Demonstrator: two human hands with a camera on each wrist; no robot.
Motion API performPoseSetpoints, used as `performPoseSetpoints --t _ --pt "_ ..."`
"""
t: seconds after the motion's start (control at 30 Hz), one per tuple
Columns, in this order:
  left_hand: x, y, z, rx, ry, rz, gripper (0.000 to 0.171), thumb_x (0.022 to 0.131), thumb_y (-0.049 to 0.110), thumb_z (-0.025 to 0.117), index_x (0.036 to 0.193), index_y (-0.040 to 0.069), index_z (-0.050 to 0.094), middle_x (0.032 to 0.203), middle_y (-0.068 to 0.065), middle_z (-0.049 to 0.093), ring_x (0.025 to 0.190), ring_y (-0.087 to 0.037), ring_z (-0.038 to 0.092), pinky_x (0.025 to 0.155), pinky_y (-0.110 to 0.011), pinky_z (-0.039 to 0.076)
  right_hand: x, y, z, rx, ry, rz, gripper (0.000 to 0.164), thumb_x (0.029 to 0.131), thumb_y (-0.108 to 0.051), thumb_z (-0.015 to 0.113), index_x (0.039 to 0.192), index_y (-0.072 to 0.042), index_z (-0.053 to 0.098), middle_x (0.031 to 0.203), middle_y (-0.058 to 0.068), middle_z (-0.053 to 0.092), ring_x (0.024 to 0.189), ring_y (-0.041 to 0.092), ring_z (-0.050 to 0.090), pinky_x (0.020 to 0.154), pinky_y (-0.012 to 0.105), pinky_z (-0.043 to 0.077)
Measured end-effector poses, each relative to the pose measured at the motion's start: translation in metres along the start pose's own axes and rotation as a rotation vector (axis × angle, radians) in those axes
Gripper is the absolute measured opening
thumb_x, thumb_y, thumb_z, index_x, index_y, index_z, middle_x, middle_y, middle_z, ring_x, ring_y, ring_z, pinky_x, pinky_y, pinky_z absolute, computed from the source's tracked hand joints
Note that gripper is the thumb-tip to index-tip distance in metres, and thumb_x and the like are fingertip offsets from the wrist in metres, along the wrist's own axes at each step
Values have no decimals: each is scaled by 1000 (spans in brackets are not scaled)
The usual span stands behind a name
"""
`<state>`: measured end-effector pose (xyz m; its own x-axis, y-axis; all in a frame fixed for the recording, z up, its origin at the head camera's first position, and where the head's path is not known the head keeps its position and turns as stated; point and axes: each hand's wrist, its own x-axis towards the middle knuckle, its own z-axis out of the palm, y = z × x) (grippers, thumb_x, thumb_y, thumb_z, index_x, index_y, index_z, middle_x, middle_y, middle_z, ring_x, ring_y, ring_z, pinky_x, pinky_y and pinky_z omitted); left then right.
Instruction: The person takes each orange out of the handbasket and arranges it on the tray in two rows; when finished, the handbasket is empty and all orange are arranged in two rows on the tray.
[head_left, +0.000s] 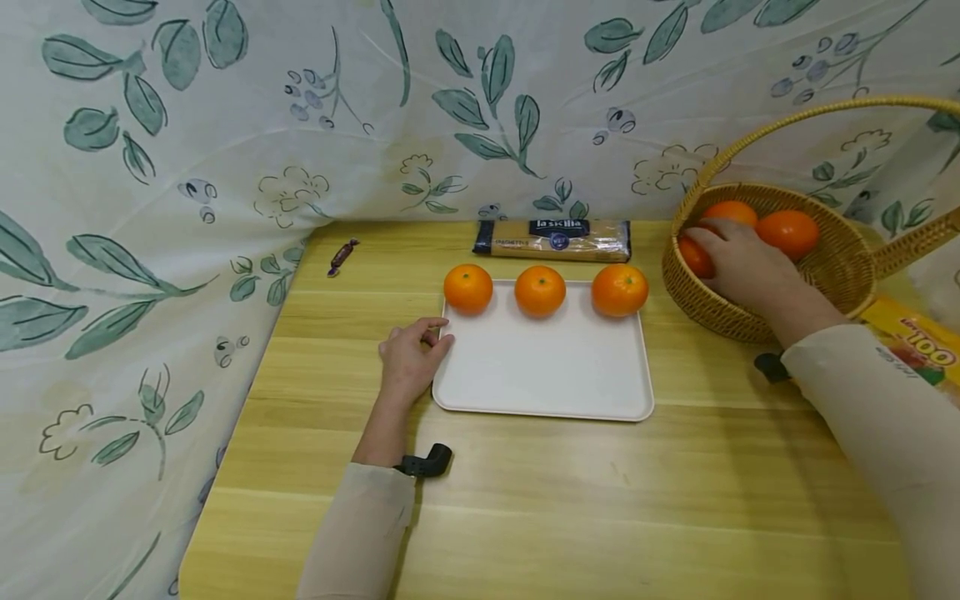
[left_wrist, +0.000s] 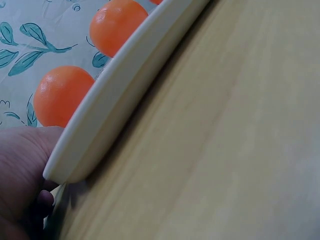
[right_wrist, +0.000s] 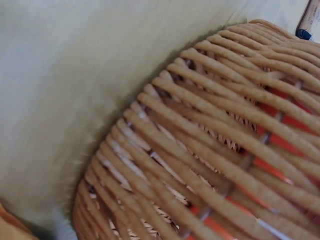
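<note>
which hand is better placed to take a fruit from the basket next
Likely the right hand: it is inside the wicker basket, fingers at a red fruit. The left hand holds the white tray by its left edge, farther off.

Rough wicker basket (head_left: pixel 705 304); smooth tray (head_left: pixel 543 367); wood-grain table (head_left: pixel 600 500).

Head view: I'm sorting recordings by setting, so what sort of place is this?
Probably an indoor tabletop setup, perhaps arranged for recording: a wood-grain table, a leaf-print cloth behind it, and a wicker basket of orange-red produce.
</note>
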<state>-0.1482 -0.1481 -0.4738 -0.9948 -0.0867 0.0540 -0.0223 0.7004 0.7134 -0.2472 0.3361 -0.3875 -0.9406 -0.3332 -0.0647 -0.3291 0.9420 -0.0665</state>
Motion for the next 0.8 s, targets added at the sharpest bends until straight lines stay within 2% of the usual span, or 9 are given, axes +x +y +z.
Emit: performPoseSetpoints --t 0.33,0.8 --pt "0 -1 1 -4 13 14 27 94 30 74 119 20 75 85 -2 68 84 -25 49 92 -46 25 1 -1 0 2 -33 15 68 93 -13 64 155 -10 36 158 28 27 139 54 32 99 78 37" --pt "1 -1 1 -4 7 3 27 94 31 74 119 20 74 85 -1 68 85 -25 49 94 -47 25 2 2 3 3 -8 -10 67 93 -12 66 154 -9 38 157 29 30 138 54 35 101 76 36"
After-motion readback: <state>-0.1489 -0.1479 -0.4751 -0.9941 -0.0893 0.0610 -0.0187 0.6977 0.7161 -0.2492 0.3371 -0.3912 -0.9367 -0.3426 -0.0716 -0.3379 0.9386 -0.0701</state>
